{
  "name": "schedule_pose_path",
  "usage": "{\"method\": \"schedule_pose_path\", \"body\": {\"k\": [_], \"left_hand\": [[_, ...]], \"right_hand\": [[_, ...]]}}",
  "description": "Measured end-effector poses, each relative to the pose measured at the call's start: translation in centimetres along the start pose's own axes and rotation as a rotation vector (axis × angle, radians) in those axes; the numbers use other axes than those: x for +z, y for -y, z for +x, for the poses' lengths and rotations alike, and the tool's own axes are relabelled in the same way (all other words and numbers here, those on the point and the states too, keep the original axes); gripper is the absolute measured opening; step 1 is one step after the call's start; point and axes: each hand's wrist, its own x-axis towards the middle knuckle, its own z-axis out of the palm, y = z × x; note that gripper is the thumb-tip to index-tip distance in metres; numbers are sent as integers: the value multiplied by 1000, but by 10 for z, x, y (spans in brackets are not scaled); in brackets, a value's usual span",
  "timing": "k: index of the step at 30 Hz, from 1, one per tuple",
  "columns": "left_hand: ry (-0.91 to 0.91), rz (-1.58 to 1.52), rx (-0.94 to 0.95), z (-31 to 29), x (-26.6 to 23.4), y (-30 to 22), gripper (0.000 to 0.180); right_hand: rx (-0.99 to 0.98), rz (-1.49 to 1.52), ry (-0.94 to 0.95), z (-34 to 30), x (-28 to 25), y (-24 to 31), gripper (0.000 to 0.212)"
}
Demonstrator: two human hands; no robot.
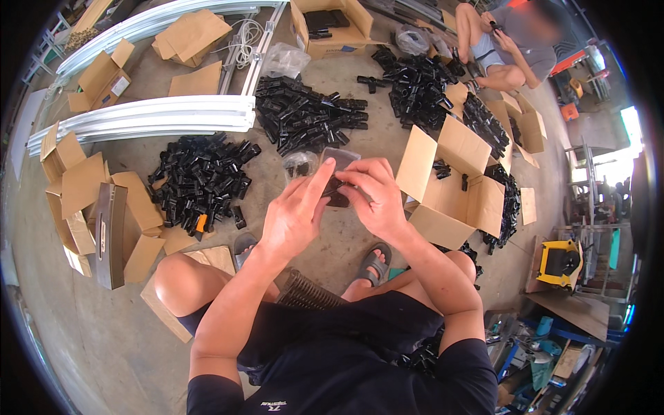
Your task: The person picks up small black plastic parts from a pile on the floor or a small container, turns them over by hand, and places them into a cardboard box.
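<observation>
Above the floor, between my knees, both hands meet around a flat, dark brown piece that looks like glossy plastic (338, 154). My left hand (294, 216) has its forefinger stretched along the piece's near left side, with the thumb closed in behind it. The bent fingers and thumb of my right hand (375, 196) pinch the piece from the right. What exactly it is, I cannot make out; my fingers cover much of it. Just left of it, a clear plastic bag (300, 166) lies on the floor. Beyond my hands spreads a heap of black plastic fittings (304, 114).
More black fittings are piled at left (200, 183) and far right (418, 86). An open cardboard box (449, 200) stands right of my hands, other cartons (76, 207) at left. White metal rails (173, 114) lie behind. Another person (512, 48) sits at upper right, holding something black.
</observation>
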Motion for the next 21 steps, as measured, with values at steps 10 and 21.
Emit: {"method": "schedule_pose_path", "body": {"k": [10,21], "left_hand": [[-230,-918,-695,-2,8,28,38],[-567,-1276,-807,4,-12,39,39]], "right_hand": [[453,-28,166,16,1,-81,12],[168,-461,472,-57,176,-171,18]]}}
